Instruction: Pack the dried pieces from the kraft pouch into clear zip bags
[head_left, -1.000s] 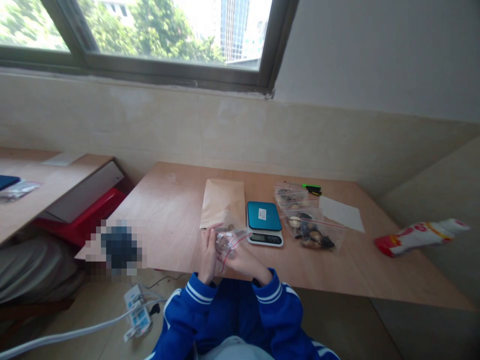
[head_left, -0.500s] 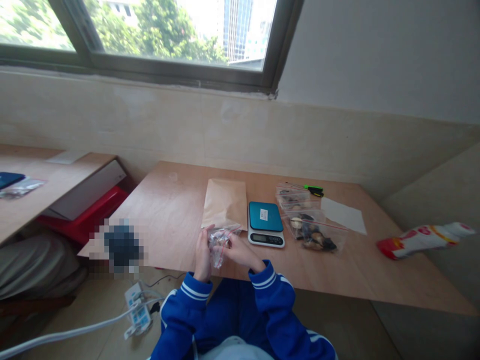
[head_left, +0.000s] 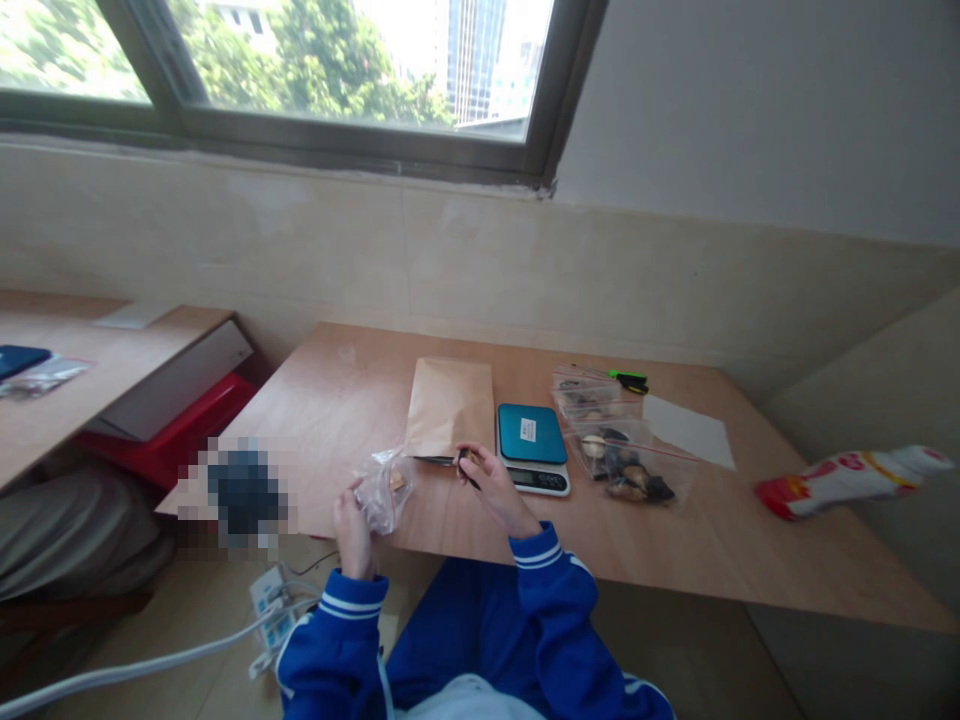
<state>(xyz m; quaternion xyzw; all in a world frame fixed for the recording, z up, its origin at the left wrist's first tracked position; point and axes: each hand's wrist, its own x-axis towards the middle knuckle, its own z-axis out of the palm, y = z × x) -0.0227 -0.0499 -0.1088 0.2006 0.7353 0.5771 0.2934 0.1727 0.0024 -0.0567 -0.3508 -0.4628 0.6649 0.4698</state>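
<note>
My left hand (head_left: 352,520) is closed on a clear zip bag (head_left: 382,508) at the table's front edge. A small tan piece (head_left: 397,482) shows at the bag's mouth. To its right, my right hand (head_left: 491,485) pinches a small dark piece (head_left: 468,467), its kind unclear, just in front of a brown paper bag (head_left: 450,405). The paper bag lies flat, its near edge showing a dark gap. Beside my right hand stands a kitchen scale (head_left: 531,435) with a teal top and a white base; nothing but a label is on its plate.
Several zip bags (head_left: 634,470) of brown, black and pale lumps lie right of the scale. Behind them are a green-and-black tool (head_left: 628,379) and white paper (head_left: 690,430). A red-and-white bottle (head_left: 840,480) lies at the right. A power strip (head_left: 274,610) is on the floor.
My hands have moved apart. The left has carried the zip bag leftward; the right has come out of it with the dark piece and risen toward the paper bag's near edge.
</note>
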